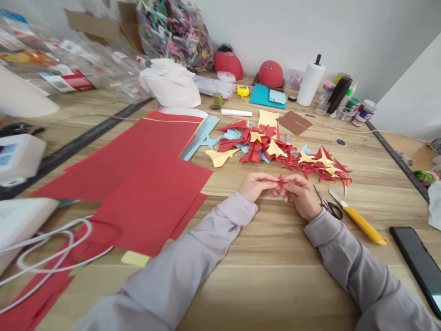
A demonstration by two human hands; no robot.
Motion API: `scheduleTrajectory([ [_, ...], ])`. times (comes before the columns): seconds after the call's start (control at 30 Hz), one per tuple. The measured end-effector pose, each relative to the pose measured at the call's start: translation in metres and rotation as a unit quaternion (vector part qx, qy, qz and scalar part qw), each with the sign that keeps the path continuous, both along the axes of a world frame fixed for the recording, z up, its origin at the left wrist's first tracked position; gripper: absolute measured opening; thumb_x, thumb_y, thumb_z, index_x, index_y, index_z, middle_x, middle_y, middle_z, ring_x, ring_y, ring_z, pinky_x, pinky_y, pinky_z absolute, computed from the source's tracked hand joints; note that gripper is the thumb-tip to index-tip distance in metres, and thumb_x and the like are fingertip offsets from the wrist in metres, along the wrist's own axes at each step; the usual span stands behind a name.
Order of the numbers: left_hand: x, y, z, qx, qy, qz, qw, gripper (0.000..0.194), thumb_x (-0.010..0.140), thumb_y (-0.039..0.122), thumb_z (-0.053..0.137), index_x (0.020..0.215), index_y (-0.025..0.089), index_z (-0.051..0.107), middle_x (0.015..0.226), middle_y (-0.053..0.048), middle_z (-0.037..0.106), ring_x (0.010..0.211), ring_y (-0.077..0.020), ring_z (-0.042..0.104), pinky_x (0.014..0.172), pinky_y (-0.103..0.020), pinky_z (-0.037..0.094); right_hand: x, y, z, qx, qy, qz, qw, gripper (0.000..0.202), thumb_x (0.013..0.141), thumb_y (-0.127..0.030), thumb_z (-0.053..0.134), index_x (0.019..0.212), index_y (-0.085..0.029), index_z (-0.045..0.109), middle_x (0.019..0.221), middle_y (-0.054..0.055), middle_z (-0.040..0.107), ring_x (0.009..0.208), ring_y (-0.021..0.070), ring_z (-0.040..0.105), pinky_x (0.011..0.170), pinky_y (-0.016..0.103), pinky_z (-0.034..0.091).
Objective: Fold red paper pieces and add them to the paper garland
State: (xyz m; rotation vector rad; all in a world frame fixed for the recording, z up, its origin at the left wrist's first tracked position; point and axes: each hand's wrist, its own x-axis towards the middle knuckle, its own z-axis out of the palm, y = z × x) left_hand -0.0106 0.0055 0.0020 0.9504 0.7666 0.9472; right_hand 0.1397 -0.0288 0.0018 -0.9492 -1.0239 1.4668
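Note:
Both hands meet over the middle of the table, pinching a small red paper star between the fingertips. My left hand grips its left side, and my right hand grips its right side. The fingers cover most of the star; one point sticks up between them. Just beyond the hands lies a heap of red, yellow and blue paper scraps, with a pile of red and yellow folded stars to its right. Black-handled scissors and a yellow-handled knife rest beside my right hand.
Red paper sheets spread across the left, with a white cable over some. A phone lies at the right edge. Along the back stand a tissue pack, red domes, a white roll and several jars.

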Motion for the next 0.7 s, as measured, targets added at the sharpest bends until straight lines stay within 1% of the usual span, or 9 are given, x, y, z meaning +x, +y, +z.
scheduleTrajectory([
  [0.17,-0.0002,-0.0003,-0.0011,0.01,-0.005,-0.004,1.0,0.017,0.051,0.017,0.074,0.065,0.011,0.068,0.053,-0.004,0.065,0.045,-0.0132,0.058,0.048,-0.026,0.047,0.0007,-0.0005,-0.0025,0.02,-0.018,-0.008,1.0,0.005,0.068,-0.02,0.065,0.071,-0.018,0.061,0.056,-0.001,0.064,0.044,0.0097,0.054,0.043,0.021,0.039],
  [0.23,0.0004,-0.0023,0.0006,0.018,-0.005,-0.002,1.0,0.018,0.054,0.022,0.072,0.068,0.011,0.068,0.053,-0.004,0.065,0.046,-0.0139,0.059,0.048,-0.027,0.048,0.0004,-0.0009,-0.0034,0.031,-0.029,-0.019,0.999,0.004,0.068,-0.021,0.065,0.069,-0.019,0.061,0.056,-0.002,0.064,0.044,0.0101,0.054,0.044,0.022,0.04],
  [0.33,0.0014,-0.0048,0.0038,0.033,-0.003,0.002,0.999,0.027,0.06,0.031,0.07,0.078,0.011,0.068,0.056,-0.004,0.066,0.049,-0.0151,0.061,0.05,-0.027,0.049,-0.0007,-0.0018,-0.0045,0.047,-0.047,-0.032,0.997,0.006,0.068,-0.023,0.066,0.068,-0.02,0.061,0.055,-0.002,0.064,0.043,0.0103,0.054,0.044,0.023,0.04],
  [0.4,0.0019,-0.0052,0.0053,0.05,0.006,0.007,0.999,0.03,0.058,0.032,0.073,0.078,0.011,0.068,0.057,-0.004,0.066,0.051,-0.0148,0.061,0.054,-0.028,0.05,-0.0016,-0.0024,-0.0051,0.058,-0.065,-0.031,0.996,0.007,0.069,-0.025,0.066,0.068,-0.02,0.061,0.055,-0.002,0.064,0.043,0.0101,0.054,0.044,0.023,0.04],
  [0.5,0.0023,-0.0044,0.0056,0.065,0.011,0.004,0.998,0.029,0.053,0.031,0.076,0.072,0.011,0.068,0.056,-0.003,0.066,0.051,-0.0143,0.061,0.058,-0.029,0.052,-0.0025,-0.0028,-0.0058,0.068,-0.085,-0.029,0.994,0.009,0.07,-0.028,0.066,0.069,-0.02,0.062,0.056,-0.002,0.064,0.044,0.0099,0.054,0.045,0.023,0.041],
  [0.7,0.0033,-0.0029,0.0027,0.072,0.016,0.011,0.997,0.031,0.05,0.029,0.078,0.074,0.011,0.068,0.059,-0.003,0.067,0.054,-0.0148,0.062,0.061,-0.031,0.053,-0.0017,-0.0017,-0.0053,0.075,-0.069,-0.022,0.995,0.011,0.071,-0.026,0.065,0.079,-0.021,0.059,0.055,-0.004,0.062,0.044,0.0092,0.053,0.044,0.022,0.041],
])
